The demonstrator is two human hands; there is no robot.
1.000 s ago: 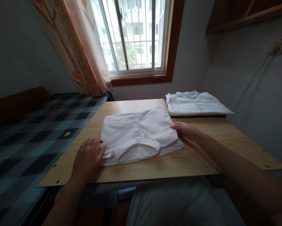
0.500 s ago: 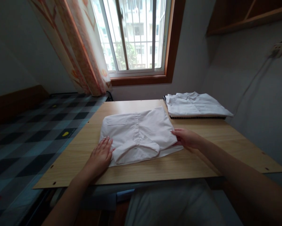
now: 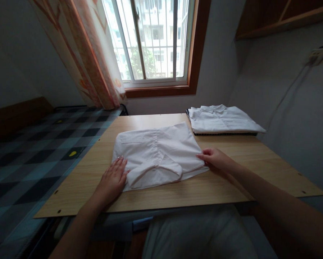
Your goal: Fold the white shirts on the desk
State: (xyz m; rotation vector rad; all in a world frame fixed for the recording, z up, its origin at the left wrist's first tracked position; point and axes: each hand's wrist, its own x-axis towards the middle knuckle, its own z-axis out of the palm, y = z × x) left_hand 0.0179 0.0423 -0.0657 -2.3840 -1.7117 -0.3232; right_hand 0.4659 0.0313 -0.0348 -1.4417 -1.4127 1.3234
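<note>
A folded white shirt (image 3: 167,147) lies on the wooden table (image 3: 161,199), its collar toward me and its button strip running up the middle. My left hand (image 3: 115,177) rests flat on the shirt's left edge near the collar, fingers together and stretched out. At the right edge, my right hand (image 3: 211,158) pinches the shirt's side between thumb and fingers. A layer of the cloth shows below the upper one at the lower right.
A second folded white shirt (image 3: 222,120) lies on something dark at the table's back right. To the left is a bed with a checked cover (image 3: 42,158). A window (image 3: 156,43) and curtain (image 3: 91,54) stand behind the table.
My right hand has moved slightly, and the shirt's right edge now reaches a little further out over the lower layer. My left hand stays on the left edge.
</note>
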